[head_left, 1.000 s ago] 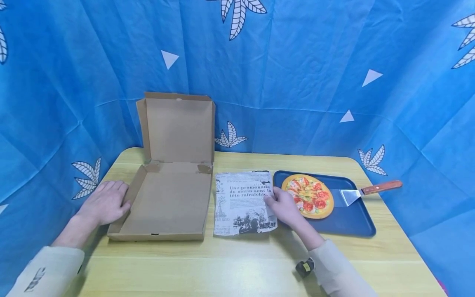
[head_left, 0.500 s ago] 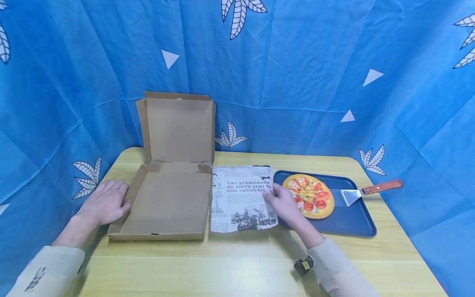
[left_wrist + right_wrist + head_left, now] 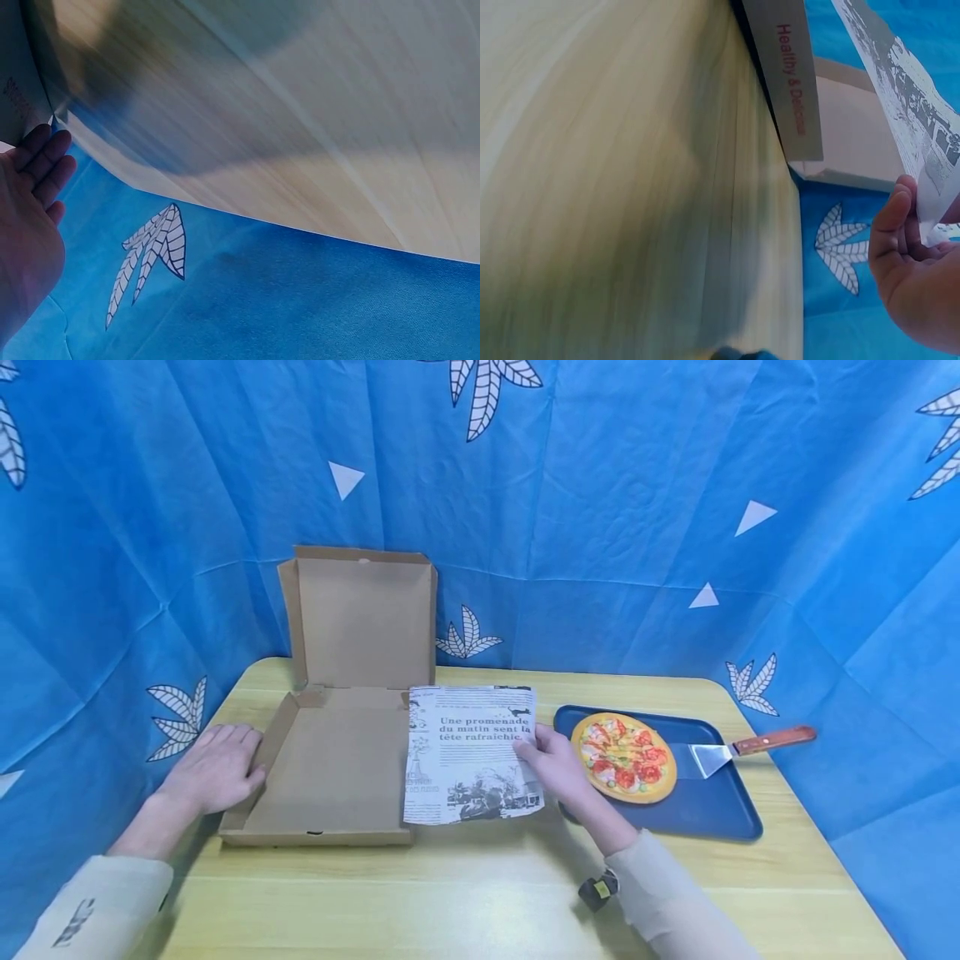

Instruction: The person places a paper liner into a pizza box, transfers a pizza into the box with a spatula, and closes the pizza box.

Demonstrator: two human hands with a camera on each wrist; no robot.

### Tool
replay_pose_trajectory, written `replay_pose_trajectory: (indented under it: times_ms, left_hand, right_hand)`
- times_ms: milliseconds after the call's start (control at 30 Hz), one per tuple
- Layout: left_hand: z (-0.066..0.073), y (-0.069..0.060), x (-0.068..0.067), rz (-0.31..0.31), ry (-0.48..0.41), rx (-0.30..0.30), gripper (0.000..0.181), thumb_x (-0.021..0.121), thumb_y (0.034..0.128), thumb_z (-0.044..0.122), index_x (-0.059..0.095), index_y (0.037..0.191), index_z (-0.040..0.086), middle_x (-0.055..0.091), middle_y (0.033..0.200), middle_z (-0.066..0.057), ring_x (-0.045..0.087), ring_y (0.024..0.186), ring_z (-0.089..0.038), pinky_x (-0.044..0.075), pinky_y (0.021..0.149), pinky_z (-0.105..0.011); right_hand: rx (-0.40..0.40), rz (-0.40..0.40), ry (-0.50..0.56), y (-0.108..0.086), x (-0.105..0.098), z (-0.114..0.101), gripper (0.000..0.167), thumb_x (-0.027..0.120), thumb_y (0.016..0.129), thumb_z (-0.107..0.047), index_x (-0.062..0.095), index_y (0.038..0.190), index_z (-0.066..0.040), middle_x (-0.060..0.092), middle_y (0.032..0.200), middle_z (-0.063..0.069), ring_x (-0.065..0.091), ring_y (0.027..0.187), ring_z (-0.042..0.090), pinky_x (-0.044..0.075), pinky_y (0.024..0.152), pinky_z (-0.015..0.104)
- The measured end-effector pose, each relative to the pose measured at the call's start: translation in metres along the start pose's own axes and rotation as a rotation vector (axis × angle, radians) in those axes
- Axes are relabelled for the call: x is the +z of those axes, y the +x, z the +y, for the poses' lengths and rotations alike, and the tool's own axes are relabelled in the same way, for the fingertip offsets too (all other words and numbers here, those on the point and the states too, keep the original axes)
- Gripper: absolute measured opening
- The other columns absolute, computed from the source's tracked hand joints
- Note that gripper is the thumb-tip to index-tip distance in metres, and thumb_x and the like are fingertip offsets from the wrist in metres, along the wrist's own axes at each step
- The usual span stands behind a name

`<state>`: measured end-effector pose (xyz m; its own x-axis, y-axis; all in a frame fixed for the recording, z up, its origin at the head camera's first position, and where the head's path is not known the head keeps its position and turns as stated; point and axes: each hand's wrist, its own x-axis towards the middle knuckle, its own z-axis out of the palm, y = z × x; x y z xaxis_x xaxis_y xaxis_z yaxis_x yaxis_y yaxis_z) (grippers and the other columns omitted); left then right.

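Note:
My right hand (image 3: 562,768) pinches the right edge of a newsprint-patterned paper sheet (image 3: 472,777), thumb on top. In the right wrist view the sheet (image 3: 911,97) hangs from the curled fingers (image 3: 889,214). The sheet is raised, and its left part overlaps the right wall of an opened cardboard pizza box (image 3: 337,768). My left hand (image 3: 213,768) rests against the box's left wall, thumb at the wall's rim. The left wrist view shows that hand (image 3: 30,225) with fingers fairly straight beside the box's outer side (image 3: 22,82).
Right of the sheet, a dark blue tray (image 3: 697,818) holds a pizza (image 3: 622,760) and a pizza server (image 3: 712,757), its wooden handle jutting over the tray's rim. The box lid (image 3: 367,622) stands upright at the back. A blue curtain (image 3: 600,527) closes off the wooden table (image 3: 480,893).
My right hand has carried the paper sheet left and slightly upward in view, from beside the box to over its right edge. The left hand, box, pizza and tray stay put.

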<state>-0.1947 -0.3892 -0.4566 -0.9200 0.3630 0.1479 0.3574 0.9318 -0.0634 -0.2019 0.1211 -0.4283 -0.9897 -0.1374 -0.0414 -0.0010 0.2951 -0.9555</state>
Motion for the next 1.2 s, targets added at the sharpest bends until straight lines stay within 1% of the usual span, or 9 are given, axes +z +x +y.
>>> replay_pose_trajectory:
  times_ms: [100, 267, 500, 733, 867, 1000, 1200]
  left_hand:
    - [0.000, 0.000, 0.002, 0.003, 0.002, 0.002, 0.041, 0.065, 0.0901, 0.024, 0.059, 0.113, -0.010, 0.062, 0.112, -0.026, 0.055, 0.110, -0.048, 0.040, 0.105, -0.063]
    - [0.000, -0.001, 0.003, 0.011, 0.007, 0.005, 0.039, 0.065, 0.0897, 0.024, 0.059, 0.111, -0.009, 0.062, 0.110, -0.025, 0.056, 0.108, -0.047, 0.041, 0.103, -0.063]
    - [0.001, 0.000, 0.001, 0.006, 0.007, -0.003, 0.040, 0.065, 0.0901, 0.024, 0.058, 0.111, -0.009, 0.062, 0.109, -0.025, 0.056, 0.108, -0.046, 0.041, 0.104, -0.063]
    - [0.003, 0.000, 0.000, 0.006, 0.006, -0.005, 0.039, 0.068, 0.0891, 0.023, 0.059, 0.110, -0.009, 0.062, 0.108, -0.023, 0.056, 0.108, -0.046, 0.042, 0.103, -0.063]
    - [0.003, -0.001, 0.001, 0.014, 0.008, -0.006, 0.037, 0.068, 0.0884, 0.023, 0.060, 0.109, -0.008, 0.062, 0.106, -0.022, 0.057, 0.105, -0.045, 0.043, 0.101, -0.062]
    - [0.003, -0.002, 0.001, 0.013, 0.015, -0.008, 0.038, 0.068, 0.0885, 0.023, 0.060, 0.109, -0.007, 0.062, 0.107, -0.022, 0.057, 0.106, -0.045, 0.043, 0.101, -0.061]
    - [0.003, -0.002, 0.002, 0.003, 0.011, -0.011, 0.038, 0.068, 0.0892, 0.023, 0.059, 0.110, -0.007, 0.062, 0.108, -0.022, 0.056, 0.109, -0.045, 0.041, 0.104, -0.062]
  right_hand:
    - [-0.009, -0.013, 0.006, 0.002, 0.007, -0.001, 0.027, 0.061, 0.103, -0.015, 0.068, 0.124, 0.000, 0.076, 0.098, 0.012, 0.071, 0.078, 0.019, 0.059, 0.067, 0.032]
    - [-0.025, -0.014, 0.021, 0.006, 0.018, -0.001, 0.026, 0.061, 0.103, -0.014, 0.068, 0.124, -0.001, 0.076, 0.098, 0.011, 0.072, 0.078, 0.019, 0.060, 0.068, 0.032]
    - [-0.032, -0.028, 0.088, 0.008, 0.032, -0.006, 0.025, 0.060, 0.102, -0.010, 0.068, 0.123, 0.002, 0.075, 0.096, 0.013, 0.071, 0.077, 0.020, 0.060, 0.067, 0.032]
    - [-0.051, -0.055, 0.077, 0.010, 0.043, -0.009, 0.028, 0.059, 0.103, -0.011, 0.067, 0.126, 0.002, 0.076, 0.098, 0.014, 0.071, 0.077, 0.020, 0.061, 0.067, 0.033]
    - [-0.048, -0.066, 0.084, 0.012, 0.050, -0.012, 0.030, 0.059, 0.103, -0.012, 0.066, 0.128, 0.001, 0.075, 0.101, 0.014, 0.071, 0.078, 0.020, 0.061, 0.069, 0.034]
    - [-0.047, -0.068, 0.083, 0.015, 0.057, -0.015, 0.030, 0.059, 0.103, -0.013, 0.066, 0.128, 0.001, 0.075, 0.102, 0.015, 0.071, 0.079, 0.020, 0.062, 0.069, 0.034]
    - [-0.056, -0.068, 0.073, 0.018, 0.067, -0.020, 0.031, 0.059, 0.103, -0.013, 0.065, 0.129, 0.002, 0.075, 0.105, 0.014, 0.071, 0.084, 0.020, 0.061, 0.074, 0.033]
